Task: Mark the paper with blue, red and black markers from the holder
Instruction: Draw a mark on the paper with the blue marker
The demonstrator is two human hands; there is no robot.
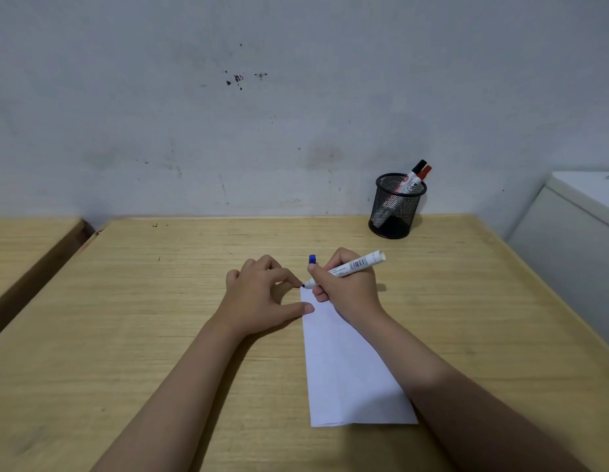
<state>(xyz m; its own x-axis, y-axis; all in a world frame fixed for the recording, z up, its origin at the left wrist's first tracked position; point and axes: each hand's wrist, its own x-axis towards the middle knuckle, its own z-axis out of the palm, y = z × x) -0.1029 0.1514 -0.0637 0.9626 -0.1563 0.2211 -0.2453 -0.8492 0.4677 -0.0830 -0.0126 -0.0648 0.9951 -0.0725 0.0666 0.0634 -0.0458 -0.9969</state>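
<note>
A white sheet of paper (347, 369) lies lengthwise on the wooden table (160, 301). My right hand (347, 287) grips an uncapped white marker (356, 266), its dark tip touching the paper's far left corner. A blue cap (312, 259) shows just above that hand's thumb. My left hand (262, 294) rests beside the paper with fingers spread, thumb and forefinger pressing on the paper's left edge. A black mesh holder (395, 209) stands at the table's far right, holding a black-capped marker (415, 172) and a red-capped marker (423, 174).
A stained grey wall (262, 114) runs right behind the table. A white cabinet (575, 226) stands to the right of the table. A second wooden surface (24, 247) sits to the left across a gap.
</note>
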